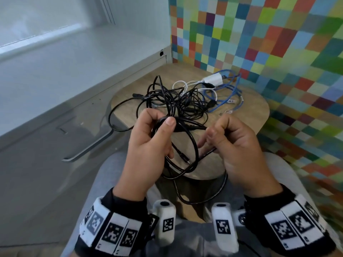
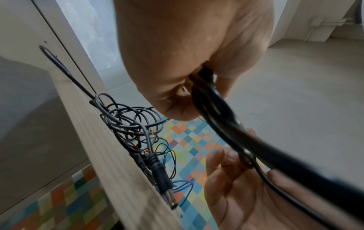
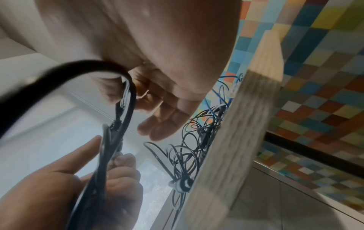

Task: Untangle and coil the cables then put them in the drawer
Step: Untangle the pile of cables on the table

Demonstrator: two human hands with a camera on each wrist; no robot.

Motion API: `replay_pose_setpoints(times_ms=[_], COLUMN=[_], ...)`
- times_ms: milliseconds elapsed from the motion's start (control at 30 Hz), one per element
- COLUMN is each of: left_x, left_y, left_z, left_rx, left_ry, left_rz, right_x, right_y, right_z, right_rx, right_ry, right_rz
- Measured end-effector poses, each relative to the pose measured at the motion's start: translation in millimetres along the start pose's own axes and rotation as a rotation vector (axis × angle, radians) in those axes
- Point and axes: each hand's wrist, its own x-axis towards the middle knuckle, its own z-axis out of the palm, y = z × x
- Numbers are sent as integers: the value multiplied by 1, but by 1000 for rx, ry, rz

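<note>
The left hand (image 1: 148, 143) clamps coiled loops of the black cable (image 1: 187, 156) between thumb and fingers; the right hand (image 1: 239, 151) pinches its strand (both above the desk (image 1: 256, 110)), beside the tangle (image 1: 178, 101).

On the table (image 1: 256, 115), the tangled cables (image 1: 172, 101) lie left, the network cable (image 1: 228, 93) right, the charger (image 1: 213, 79) far.

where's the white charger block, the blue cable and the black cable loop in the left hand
white charger block (image 1: 213, 78), head view, middle of its white body
blue cable (image 1: 225, 101), head view, a curved strand lying on the wooden table
black cable loop (image 1: 193, 143), head view, right side of the loop hanging from the left hand (image 1: 150, 140)
</note>
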Motion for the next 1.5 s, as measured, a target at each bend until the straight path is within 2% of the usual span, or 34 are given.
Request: replay_pose_setpoints(times_ms=[133,267,433,567,733,867,1000,1100,1167,1267,1367,1500], left_x=[-1,1,10,12,5,7,9,7,6,8,10,7], left_y=[3,4,9,7,0,2,1,-1,-4,-6,-6,3], left_z=[0,0,-8,-8,-2,-1,3,7,9,6,2,0], left_rx=[-100,-117,-169,-99,-60,-74,-58,-24,16,110,180,212], left_ry=[-21,-44,61,96,87,185,266,263,231,162,161,186], left_rz=[-43,-47,-75,1,21,59,156,200,177,136,144,180], right_x=[-1,-1,5,11,9,10,6,2,0,-1,-1,2], right_y=[1,3,-6,-11,-13,-12,-12,-14,-10,-2,0,-1], right_z=[0,4,-8,-17,-15,-16,-14,-6,-4,-2,-3,-6], right_rx=[-32,33,143,107,123,202,356,385,271,110,113,126], right_ry=[38,117,305,404,360,315,51,-92,-89,6,49,13], right_rz=[-33,-45,-78,-72,-20,44,114,183,195,183,151,165])
